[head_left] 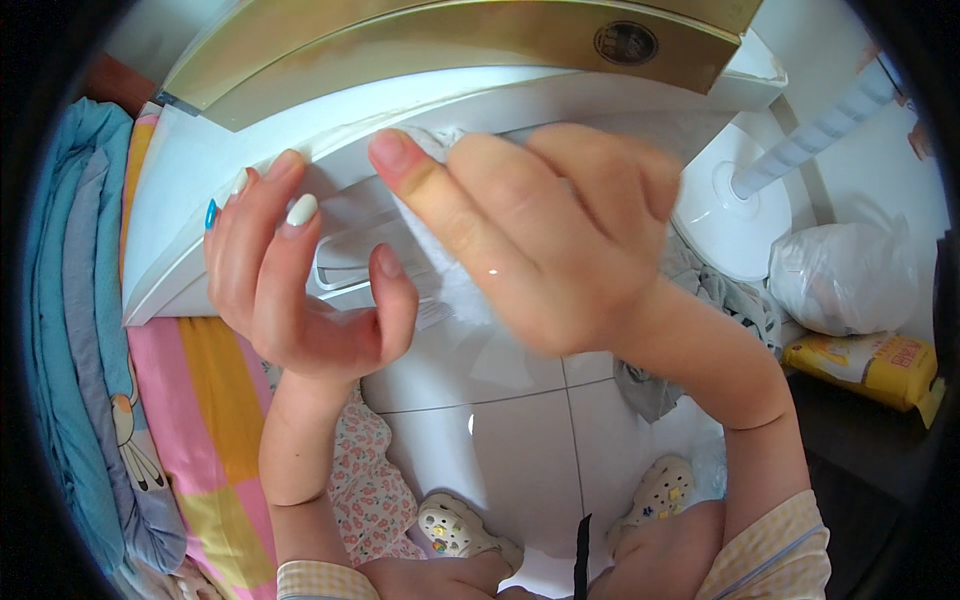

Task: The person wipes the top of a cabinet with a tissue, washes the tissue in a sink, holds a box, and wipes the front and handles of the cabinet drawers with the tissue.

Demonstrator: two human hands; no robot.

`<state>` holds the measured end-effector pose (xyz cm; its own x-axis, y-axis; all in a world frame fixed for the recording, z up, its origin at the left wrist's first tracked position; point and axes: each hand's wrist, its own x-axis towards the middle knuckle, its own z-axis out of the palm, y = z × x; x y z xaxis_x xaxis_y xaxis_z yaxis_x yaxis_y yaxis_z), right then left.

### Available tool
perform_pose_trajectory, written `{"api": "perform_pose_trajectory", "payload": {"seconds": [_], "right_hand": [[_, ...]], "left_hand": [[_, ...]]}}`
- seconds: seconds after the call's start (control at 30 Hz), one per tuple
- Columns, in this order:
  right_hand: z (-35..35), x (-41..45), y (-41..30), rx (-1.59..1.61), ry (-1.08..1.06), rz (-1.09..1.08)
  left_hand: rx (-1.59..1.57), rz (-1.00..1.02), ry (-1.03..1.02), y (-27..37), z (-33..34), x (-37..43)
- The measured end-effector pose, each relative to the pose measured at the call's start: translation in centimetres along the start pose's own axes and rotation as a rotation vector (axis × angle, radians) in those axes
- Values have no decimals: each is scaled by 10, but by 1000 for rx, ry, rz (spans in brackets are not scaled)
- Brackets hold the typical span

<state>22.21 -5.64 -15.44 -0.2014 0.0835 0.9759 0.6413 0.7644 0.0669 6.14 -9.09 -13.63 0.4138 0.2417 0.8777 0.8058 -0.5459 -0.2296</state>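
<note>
My left hand (300, 277) is raised with its palm up and fingers loosely curled apart, holding nothing. White polish shows on some of its nails and blue on one; the thumb nail looks bare. Beside it, my right hand (555, 232) is closed in a blurred fist, thumb pointing up and left. A crumpled white tissue or cloth (457, 289) hangs from behind that thumb, its upper part hidden by the fist. Both hands are in front of a white table edge (352, 150), slightly apart from each other.
A gold box (480, 49) lies on the white table. At right are a white round stand base (739, 217), a tied plastic bag (840, 277), a yellow packet (862, 367) and grey cloth (652, 390). Checked bedding (202, 405) and a blue quilt (60, 300) lie left.
</note>
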Motion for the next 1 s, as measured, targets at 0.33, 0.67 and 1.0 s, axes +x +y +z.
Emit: {"api": "perform_pose_trajectory", "payload": {"seconds": [0.33,0.67,1.0], "right_hand": [[-35,-13,33,-196,-136,-50],[-21,-2,11,-97,-141,19],[-15,-2,14,-122,-57,-34]], "left_hand": [[42,-25,-236,7,-13,1],[-5,-51,-189,7,-14,0],[-33,-63,-185,10,-11,3]]}}
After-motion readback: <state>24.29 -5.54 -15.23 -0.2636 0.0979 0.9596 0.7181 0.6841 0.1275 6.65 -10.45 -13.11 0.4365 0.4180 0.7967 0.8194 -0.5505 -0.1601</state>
